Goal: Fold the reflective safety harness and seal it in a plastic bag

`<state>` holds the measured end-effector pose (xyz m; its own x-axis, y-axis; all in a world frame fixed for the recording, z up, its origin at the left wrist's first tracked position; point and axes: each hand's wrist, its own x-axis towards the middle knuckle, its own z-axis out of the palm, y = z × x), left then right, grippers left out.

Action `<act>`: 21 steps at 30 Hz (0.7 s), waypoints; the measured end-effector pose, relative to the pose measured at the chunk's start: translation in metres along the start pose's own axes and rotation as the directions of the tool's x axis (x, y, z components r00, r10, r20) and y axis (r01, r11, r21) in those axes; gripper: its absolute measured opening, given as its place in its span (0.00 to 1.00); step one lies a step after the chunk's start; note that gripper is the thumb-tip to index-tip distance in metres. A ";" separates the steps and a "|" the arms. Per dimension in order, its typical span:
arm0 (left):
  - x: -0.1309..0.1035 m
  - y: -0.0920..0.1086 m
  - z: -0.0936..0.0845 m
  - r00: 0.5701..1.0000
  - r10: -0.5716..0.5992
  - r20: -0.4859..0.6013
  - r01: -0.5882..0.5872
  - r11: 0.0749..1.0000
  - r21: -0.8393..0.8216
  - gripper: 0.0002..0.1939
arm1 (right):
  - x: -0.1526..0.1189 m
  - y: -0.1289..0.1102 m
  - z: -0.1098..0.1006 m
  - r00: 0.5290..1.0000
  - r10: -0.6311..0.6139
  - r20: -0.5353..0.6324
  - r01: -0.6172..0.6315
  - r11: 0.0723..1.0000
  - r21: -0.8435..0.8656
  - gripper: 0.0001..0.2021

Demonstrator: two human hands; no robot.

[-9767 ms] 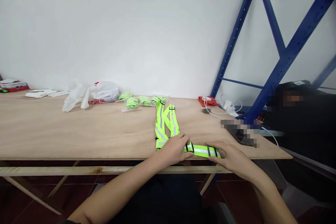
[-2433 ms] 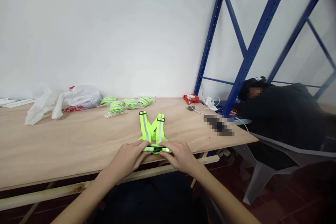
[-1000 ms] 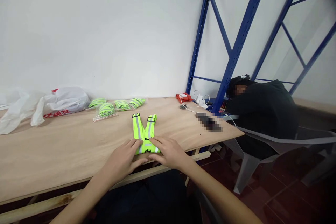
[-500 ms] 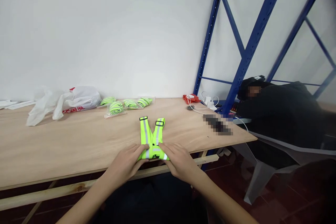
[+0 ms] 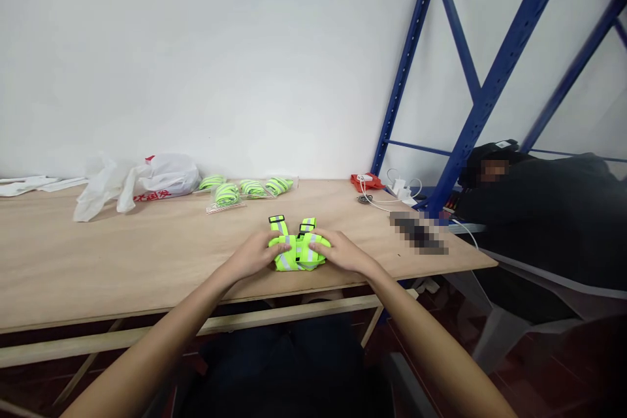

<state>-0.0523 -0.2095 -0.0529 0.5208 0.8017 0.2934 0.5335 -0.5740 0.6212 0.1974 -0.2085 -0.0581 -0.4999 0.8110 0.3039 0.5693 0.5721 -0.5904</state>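
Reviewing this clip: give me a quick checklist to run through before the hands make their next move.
1. Both hands on the strap bundle: ok; left hand on its left side, right hand on its right.
2. Bundle inside the table's front edge, as seen from above: ok.
3. No strap ends sticking out: not ok; two, with black buckles, project on the far side.
4. Bagged bundles apart from the hands: ok; they lie farther back, near the wall.
5. White cable apart from the straps: ok; it lies off to the right.
6. Underside folded flat: cannot tell; hidden.
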 end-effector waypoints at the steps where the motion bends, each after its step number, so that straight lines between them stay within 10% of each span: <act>1: 0.005 -0.003 0.000 1.000 0.003 0.022 -0.003 1.000 -0.025 0.22 | 0.007 0.005 -0.002 0.999 0.006 0.043 -0.008 0.999 0.045 0.18; 7: 0.017 -0.023 0.004 0.994 -0.031 0.101 0.032 0.999 -0.001 0.23 | 0.018 0.017 0.003 0.999 0.026 0.037 -0.023 0.996 -0.081 0.15; 11: 0.015 -0.029 0.009 0.996 -0.045 -0.077 0.053 0.993 0.108 0.17 | 0.010 0.008 0.015 0.981 0.020 -0.194 -0.094 0.920 -0.380 0.13; 21: 0.014 -0.002 0.016 0.995 0.033 -0.098 0.024 0.847 0.532 0.07 | -0.018 0.004 0.027 0.911 -0.321 -0.259 0.035 0.686 -0.726 0.12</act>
<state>-0.0356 -0.1994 -0.0613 0.4705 0.7949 0.3832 0.8186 -0.5553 0.1468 0.1910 -0.2238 -0.0860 -0.4691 0.5871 0.6598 0.8473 0.5099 0.1488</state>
